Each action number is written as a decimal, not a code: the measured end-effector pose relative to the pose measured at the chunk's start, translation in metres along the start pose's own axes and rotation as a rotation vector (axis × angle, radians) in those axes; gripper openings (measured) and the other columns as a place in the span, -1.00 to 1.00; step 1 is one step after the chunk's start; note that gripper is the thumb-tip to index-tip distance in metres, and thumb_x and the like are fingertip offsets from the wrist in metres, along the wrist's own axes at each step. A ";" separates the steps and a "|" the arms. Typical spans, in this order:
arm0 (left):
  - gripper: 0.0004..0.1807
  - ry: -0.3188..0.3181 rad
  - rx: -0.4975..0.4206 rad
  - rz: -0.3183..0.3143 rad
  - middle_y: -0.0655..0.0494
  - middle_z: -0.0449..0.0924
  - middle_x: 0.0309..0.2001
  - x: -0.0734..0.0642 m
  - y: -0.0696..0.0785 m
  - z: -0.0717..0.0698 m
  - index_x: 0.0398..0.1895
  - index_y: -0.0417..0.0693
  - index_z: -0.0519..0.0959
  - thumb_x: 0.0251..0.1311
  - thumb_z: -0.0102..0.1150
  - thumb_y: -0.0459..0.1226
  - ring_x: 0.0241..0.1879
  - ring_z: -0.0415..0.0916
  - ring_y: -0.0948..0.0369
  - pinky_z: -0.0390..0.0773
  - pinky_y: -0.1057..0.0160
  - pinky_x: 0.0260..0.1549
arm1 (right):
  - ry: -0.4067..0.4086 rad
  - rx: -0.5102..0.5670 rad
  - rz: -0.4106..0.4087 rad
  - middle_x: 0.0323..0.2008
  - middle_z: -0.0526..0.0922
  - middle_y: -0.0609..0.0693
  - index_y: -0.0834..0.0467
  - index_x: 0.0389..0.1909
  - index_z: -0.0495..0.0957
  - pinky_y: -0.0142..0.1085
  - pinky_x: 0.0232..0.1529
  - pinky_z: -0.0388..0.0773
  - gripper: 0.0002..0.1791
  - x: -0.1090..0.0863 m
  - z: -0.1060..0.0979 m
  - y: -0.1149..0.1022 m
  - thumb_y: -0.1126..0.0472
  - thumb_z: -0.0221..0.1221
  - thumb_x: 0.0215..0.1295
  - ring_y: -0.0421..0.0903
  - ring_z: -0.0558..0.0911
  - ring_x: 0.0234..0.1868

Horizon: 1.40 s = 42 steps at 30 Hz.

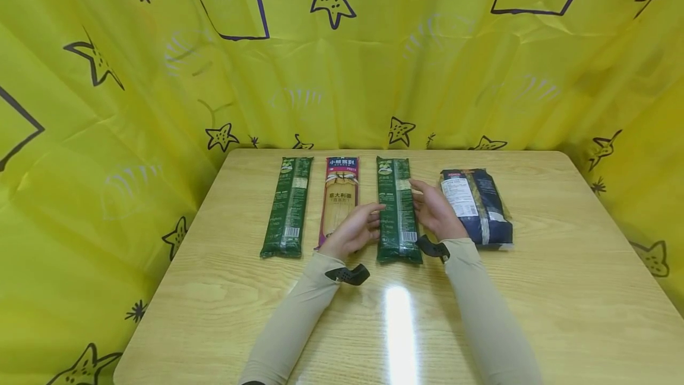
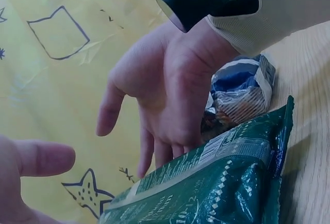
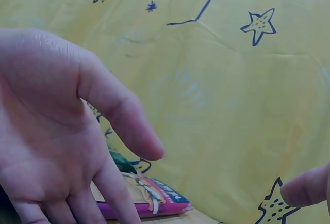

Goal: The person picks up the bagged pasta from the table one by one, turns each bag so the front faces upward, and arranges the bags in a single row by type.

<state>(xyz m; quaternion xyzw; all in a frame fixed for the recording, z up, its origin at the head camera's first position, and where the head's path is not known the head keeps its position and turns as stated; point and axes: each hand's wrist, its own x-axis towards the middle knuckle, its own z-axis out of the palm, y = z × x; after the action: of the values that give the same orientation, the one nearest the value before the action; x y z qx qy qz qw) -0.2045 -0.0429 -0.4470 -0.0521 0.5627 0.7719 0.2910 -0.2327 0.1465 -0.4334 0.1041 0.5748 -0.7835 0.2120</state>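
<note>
A long green spaghetti packet [image 1: 396, 212] lies flat between my two hands, its printed side and barcode facing up. My left hand [image 1: 357, 232] is at its left edge, the fingers loosely extended and the thumb over the packet's side. On the other side, my right hand [image 1: 435, 210] stands with its palm toward the packet and its fingers along the right edge. In the left wrist view, the right hand [image 2: 170, 90] shows thumb apart, fingers pointing down behind the green packet [image 2: 206, 182]. The left hand [image 3: 56, 136] appears open-palmed in the right wrist view.
Left of the hands lie a pink-and-purple pasta packet [image 1: 339, 201] and another green packet [image 1: 288, 207]. A dark blue bag [image 1: 486, 207] with a white label lies close to the right hand. Yellow curtain [image 1: 342, 76] hangs behind the wooden table [image 1: 224, 290].
</note>
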 end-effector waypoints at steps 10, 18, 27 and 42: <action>-0.41 0.008 -0.056 -0.015 -0.33 0.21 0.45 -0.003 0.002 0.001 0.53 -0.17 0.20 0.52 -0.07 -0.17 0.38 0.30 -0.09 0.37 -0.02 0.40 | -0.046 0.062 0.090 0.66 -0.60 0.14 0.16 0.65 -0.52 -0.04 0.69 -0.53 -0.16 0.002 -0.008 0.000 -0.04 -0.24 0.68 0.11 -0.57 0.66; -0.31 -0.015 -0.093 0.006 -0.49 -0.23 0.62 -0.005 0.005 0.003 0.62 -0.21 0.01 0.52 -0.11 -0.19 0.64 -0.20 -0.31 -0.03 -0.18 0.64 | -0.045 0.106 0.103 0.67 -0.58 0.07 0.12 0.67 -0.43 0.00 0.67 -0.57 -0.11 -0.001 -0.012 -0.003 -0.14 -0.16 0.64 0.08 -0.51 0.68; -0.40 0.036 -0.099 0.049 -0.36 0.17 0.47 -0.007 0.009 0.000 0.53 -0.26 0.14 0.52 -0.12 -0.21 0.47 0.17 -0.15 0.25 0.03 0.50 | -0.091 0.164 0.115 0.67 -0.59 0.02 0.07 0.67 -0.45 -0.06 0.65 -0.61 -0.08 0.000 -0.015 -0.001 -0.15 -0.11 0.63 0.10 -0.52 0.68; -0.56 0.054 -0.030 0.043 0.06 0.52 -0.06 -0.004 0.005 -0.002 0.34 -0.17 0.34 0.50 -0.05 -0.18 -0.11 0.48 0.22 0.45 0.29 -0.05 | -0.112 0.244 0.098 0.68 -0.53 0.08 -0.01 0.68 -0.46 -0.04 0.72 -0.28 -0.11 0.003 -0.015 0.000 -0.13 -0.12 0.64 0.07 -0.45 0.70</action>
<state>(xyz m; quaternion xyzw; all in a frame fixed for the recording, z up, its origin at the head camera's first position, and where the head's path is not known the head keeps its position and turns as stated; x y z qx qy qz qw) -0.2047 -0.0472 -0.4416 -0.0655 0.5597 0.7847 0.2582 -0.2368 0.1599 -0.4390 0.1131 0.4568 -0.8408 0.2675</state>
